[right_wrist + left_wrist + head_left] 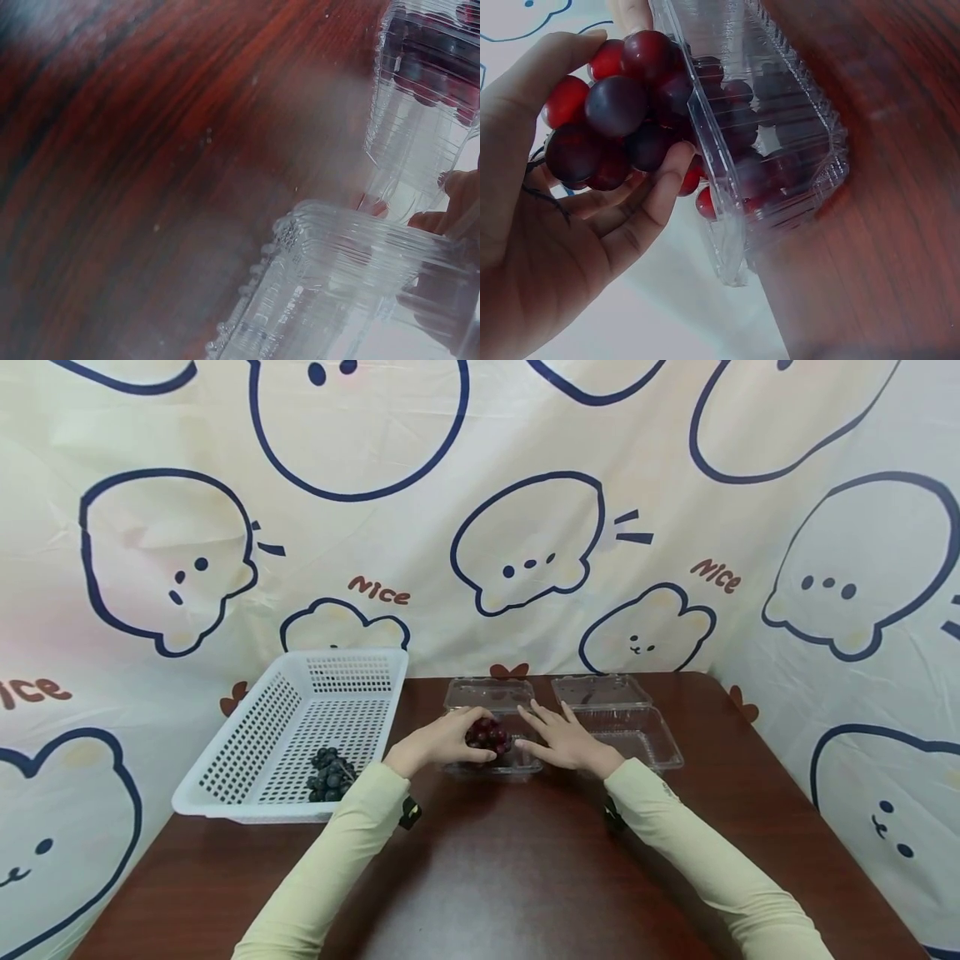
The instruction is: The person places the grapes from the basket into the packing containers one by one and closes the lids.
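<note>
My left hand (441, 740) holds a bunch of dark red grapes (616, 105) at the near-left rim of a clear plastic clamshell box (525, 767). In the left wrist view its thumb and fingers curl round the bunch, and some grapes show through the box's ribbed wall (810, 127). My right hand (567, 740) has its fingers extended and spread over the right side of the same box. Its fingertips (463, 196) appear at the right edge of the right wrist view; whether they touch the box is unclear.
A second clear clamshell box (663, 739) stands open on the right, its lid (600, 690) tipped back. On the left, a white perforated basket (225, 810) contains a bunch of dark grapes (330, 775). A patterned cloth (420, 543) hangs behind the brown table (517, 868).
</note>
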A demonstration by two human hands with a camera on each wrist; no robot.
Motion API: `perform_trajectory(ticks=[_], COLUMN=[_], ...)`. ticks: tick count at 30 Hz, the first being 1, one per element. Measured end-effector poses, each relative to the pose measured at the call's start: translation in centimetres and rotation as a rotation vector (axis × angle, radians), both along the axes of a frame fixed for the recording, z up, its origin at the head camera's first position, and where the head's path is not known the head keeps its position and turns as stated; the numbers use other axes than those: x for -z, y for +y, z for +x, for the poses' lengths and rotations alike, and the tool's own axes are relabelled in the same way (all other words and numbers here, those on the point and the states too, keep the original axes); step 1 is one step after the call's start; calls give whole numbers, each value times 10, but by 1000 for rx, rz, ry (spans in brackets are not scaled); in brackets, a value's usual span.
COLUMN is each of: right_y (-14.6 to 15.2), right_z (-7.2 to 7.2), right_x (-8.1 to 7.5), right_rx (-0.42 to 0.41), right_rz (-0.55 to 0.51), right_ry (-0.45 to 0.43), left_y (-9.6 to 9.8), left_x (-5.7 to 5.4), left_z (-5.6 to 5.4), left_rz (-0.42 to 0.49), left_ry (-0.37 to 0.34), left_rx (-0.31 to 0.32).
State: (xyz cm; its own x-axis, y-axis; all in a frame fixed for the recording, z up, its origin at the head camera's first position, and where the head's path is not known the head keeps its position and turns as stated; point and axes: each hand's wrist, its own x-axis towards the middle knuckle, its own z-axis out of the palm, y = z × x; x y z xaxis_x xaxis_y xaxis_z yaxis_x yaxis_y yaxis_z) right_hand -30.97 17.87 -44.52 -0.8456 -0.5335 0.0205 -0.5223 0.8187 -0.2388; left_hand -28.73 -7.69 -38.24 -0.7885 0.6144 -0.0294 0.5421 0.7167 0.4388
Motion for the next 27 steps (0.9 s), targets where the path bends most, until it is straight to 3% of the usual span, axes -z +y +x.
perform_trajectory(ticks=[15,27], right_y=[-1,0], right_z=[-2,2], right_x=[-2,-2], right_rx=[2,-20], right_rz=[17,-14], right_ry=[6,6], left_y=[9,16], left_x=[1,8], left_z=[-2,-3], left_rz=[22,2], left_ry=[8,7], left_rx=[-42,-50])
